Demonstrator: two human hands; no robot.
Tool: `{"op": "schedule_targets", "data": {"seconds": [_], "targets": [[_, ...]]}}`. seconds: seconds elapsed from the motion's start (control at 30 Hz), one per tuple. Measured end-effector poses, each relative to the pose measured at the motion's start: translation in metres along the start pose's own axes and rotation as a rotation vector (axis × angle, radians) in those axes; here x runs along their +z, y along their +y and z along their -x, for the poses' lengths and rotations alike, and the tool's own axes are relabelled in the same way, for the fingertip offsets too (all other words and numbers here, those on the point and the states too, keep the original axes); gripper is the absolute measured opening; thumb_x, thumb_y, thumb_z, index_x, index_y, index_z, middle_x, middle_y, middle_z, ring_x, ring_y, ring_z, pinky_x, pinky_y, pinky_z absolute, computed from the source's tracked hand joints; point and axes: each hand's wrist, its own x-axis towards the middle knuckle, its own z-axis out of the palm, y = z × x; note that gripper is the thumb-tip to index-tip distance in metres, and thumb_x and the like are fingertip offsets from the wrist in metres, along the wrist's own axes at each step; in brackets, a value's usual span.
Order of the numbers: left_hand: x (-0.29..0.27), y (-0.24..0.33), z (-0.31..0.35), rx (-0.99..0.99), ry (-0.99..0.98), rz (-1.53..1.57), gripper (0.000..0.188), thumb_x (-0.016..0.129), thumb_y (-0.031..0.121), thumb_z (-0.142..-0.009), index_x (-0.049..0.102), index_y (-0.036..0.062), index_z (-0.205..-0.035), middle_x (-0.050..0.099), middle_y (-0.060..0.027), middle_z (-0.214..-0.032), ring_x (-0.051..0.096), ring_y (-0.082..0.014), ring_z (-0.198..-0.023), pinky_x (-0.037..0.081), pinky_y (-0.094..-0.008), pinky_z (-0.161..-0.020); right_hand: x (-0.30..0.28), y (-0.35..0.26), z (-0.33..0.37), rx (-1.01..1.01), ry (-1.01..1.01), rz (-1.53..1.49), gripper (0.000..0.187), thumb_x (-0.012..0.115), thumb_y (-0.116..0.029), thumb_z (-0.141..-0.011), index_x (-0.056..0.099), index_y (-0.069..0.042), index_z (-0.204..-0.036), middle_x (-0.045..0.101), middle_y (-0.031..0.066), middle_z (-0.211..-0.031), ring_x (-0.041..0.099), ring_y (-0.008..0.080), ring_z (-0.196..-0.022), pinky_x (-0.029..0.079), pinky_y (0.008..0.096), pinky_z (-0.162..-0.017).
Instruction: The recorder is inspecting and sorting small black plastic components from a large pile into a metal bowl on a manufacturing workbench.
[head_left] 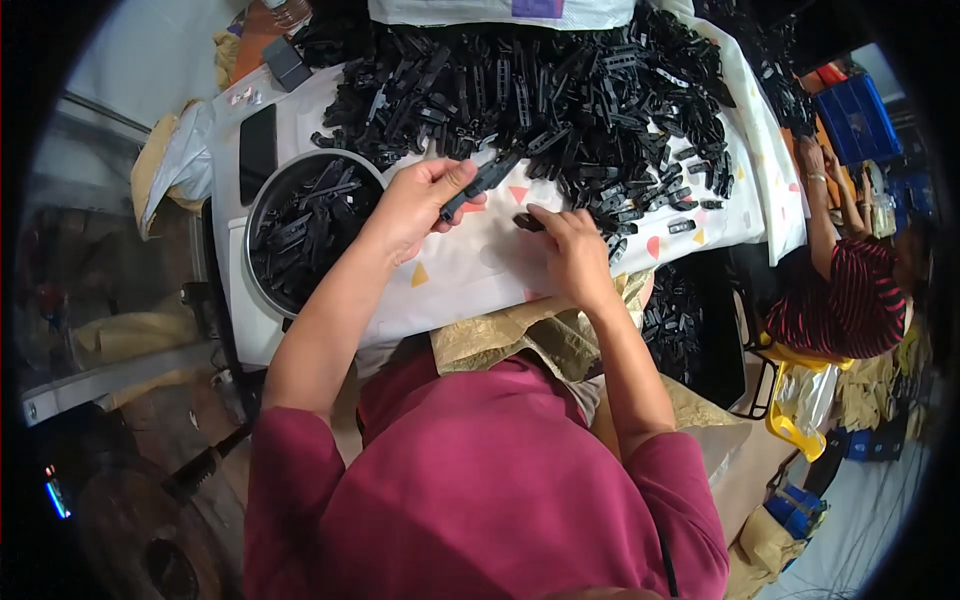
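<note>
My left hand (pixel 415 205) is closed around a long black plastic part (pixel 490 175), pinched between thumb and fingers and pointing up to the right. To its right, my right hand (pixel 575 250) is low over the tabletop, its fingertips closed on a small black plastic piece (pixel 528 222). A big heap of similar black parts (pixel 520 85) spreads across the far side of the table. Smaller black pieces (pixel 625 205) lie loose just right of my right hand. Left of my left forearm stands a round metal bowl (pixel 252 262) holding several long black parts.
A patterned white cloth (pixel 390 310) covers the table. A phone (pixel 258 140) and a dark box (pixel 288 65) lie at the far left. Below the right edge stands a black crate (pixel 720 345) with more parts. Another person in a striped top (pixel 845 300) is at the right, near a blue bin (pixel 858 118).
</note>
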Motion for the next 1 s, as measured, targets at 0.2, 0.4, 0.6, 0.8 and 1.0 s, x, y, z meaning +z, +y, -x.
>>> {"op": "schedule_targets", "data": {"seconds": [0.2,0.4,0.6,0.8,1.0], "targets": [[0.011,-0.001,0.006,0.226,-0.151,-0.382,0.033,0.062,0.034,-0.084,0.067,0.002,-0.092,0.06,0.001,-0.067,0.048,-0.0034,-0.059,0.038,-0.0197,-0.051,-0.04,-0.044,-0.014,-0.238,0.181,-0.419,0.031,0.064,0.008,-0.071,0.06,-0.002,-0.1,0.061,0.0111,-0.084,0.063,0.0239,-0.073,0.05,0.0292,-0.058],[0.007,0.008,0.02,0.306,-0.246,-0.536,0.03,0.065,0.025,-0.082,0.064,-0.0032,-0.095,0.064,-0.0027,-0.082,0.056,-0.0058,-0.075,0.046,-0.0204,-0.067,-0.038,-0.051,-0.008,-0.273,0.298,-0.404,0.026,0.067,0.007,-0.068,0.06,0.0,-0.091,0.061,0.0108,-0.082,0.062,0.0239,-0.069,0.05,0.0301,-0.058],[0.007,0.0,0.026,0.617,-0.332,-0.719,0.045,0.074,0.026,-0.071,0.06,-0.0008,-0.104,0.065,-0.0097,-0.086,0.062,-0.0186,-0.075,0.048,-0.0285,-0.07,-0.043,-0.052,-0.001,-0.245,0.297,-0.409,0.029,0.066,0.007,-0.069,0.059,0.001,-0.096,0.059,0.0128,-0.086,0.06,0.0258,-0.071,0.049,0.0303,-0.06],[0.016,-0.001,0.008,0.47,-0.38,-0.96,0.038,0.07,0.022,-0.072,0.059,0.0032,-0.103,0.063,-0.0133,-0.081,0.063,-0.0269,-0.076,0.048,-0.0336,-0.071,-0.021,-0.035,0.014,0.015,0.101,-0.412,0.04,0.065,-0.002,-0.076,0.051,-0.001,-0.113,0.056,0.0148,-0.096,0.058,0.0268,-0.08,0.051,0.031,-0.062],[0.025,-0.024,-0.062,0.346,0.171,-0.999,0.019,0.062,0.015,-0.074,0.056,0.0025,-0.088,0.061,-0.0175,-0.097,0.058,-0.035,-0.091,0.045,-0.0415,-0.078,-0.022,0.009,0.011,0.446,0.258,-0.067,0.025,0.066,-0.012,-0.075,0.06,-0.002,-0.098,0.06,0.014,-0.089,0.06,0.0261,-0.075,0.049,0.0338,-0.064]]}}
